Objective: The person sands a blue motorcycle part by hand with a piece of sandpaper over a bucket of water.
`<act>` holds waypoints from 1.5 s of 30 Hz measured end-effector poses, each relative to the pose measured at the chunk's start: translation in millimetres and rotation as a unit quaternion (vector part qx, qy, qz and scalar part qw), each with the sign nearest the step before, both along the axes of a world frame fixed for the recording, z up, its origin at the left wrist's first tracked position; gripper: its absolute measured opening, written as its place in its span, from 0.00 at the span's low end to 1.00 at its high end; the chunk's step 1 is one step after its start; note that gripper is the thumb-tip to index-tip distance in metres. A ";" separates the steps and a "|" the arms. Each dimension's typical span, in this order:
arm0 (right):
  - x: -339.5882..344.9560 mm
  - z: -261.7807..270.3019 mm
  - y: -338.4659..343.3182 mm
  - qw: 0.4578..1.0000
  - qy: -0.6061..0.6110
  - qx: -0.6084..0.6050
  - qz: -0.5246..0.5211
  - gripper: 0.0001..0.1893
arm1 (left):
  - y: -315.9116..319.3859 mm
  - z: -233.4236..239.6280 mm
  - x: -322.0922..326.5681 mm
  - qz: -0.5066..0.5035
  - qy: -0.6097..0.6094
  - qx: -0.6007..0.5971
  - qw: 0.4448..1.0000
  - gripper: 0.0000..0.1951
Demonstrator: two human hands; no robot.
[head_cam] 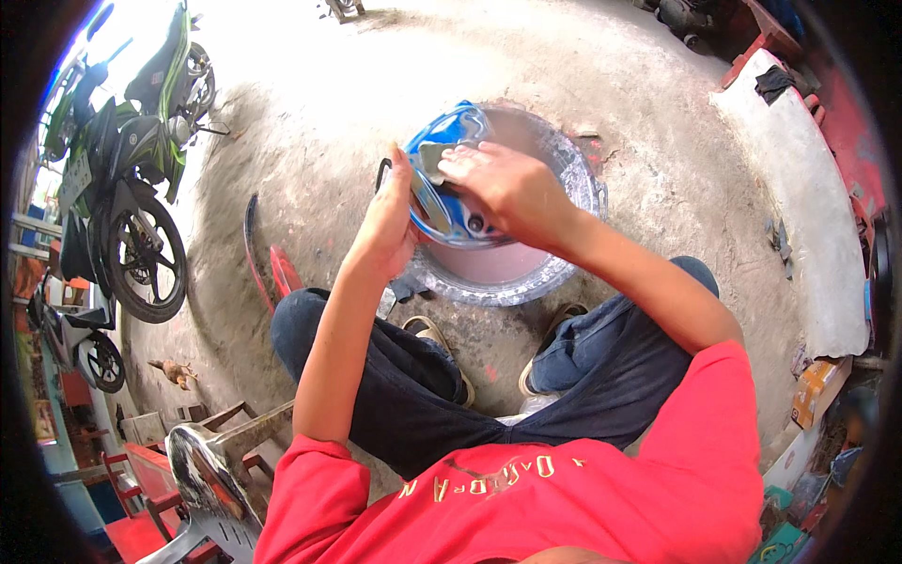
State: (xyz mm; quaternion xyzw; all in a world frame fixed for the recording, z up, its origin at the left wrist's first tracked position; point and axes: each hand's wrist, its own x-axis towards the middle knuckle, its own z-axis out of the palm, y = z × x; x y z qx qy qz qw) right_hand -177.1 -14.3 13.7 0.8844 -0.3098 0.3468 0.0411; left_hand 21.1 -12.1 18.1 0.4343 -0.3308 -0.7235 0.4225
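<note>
My left hand [393, 225] grips the near left edge of a blue, glossy curved shell [459, 128] that looks like a helmet. Pale swirling reflections or markings cover its surface, and a dark round fitting [476, 223] shows low on it. With my right hand [518, 190] I press a grey sheet [431, 161], apparently sandpaper, flat against the shell. Part of that sheet is hidden under my fingers. Below the shell stands a round grey basin [504, 292] holding cloudy pinkish water.
Red and dark curved panels [283, 271] lie left of the basin, with dark scraps [409, 287] by its near rim. Motorcycles [144, 233] stand at left, near a chicken [176, 372]. A plastic chair [211, 486] is close behind left. A whitish ledge [810, 211] runs along the right.
</note>
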 end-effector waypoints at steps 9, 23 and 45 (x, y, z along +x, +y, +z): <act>-6.7 -8.7 -7.9 0.997 0.026 -0.032 -0.062 0.13 | -15.4 -2.4 27.1 0.114 0.061 -0.040 0.991 0.20; -108.5 -133.8 -105.9 0.890 -0.146 0.355 -0.245 0.23 | -23.8 -3.7 33.6 0.080 -0.040 0.002 0.996 0.20; -20.1 -317.4 -10.5 0.775 0.048 0.542 -0.321 0.15 | -36.7 -26.1 39.5 0.044 -0.122 -0.040 0.991 0.20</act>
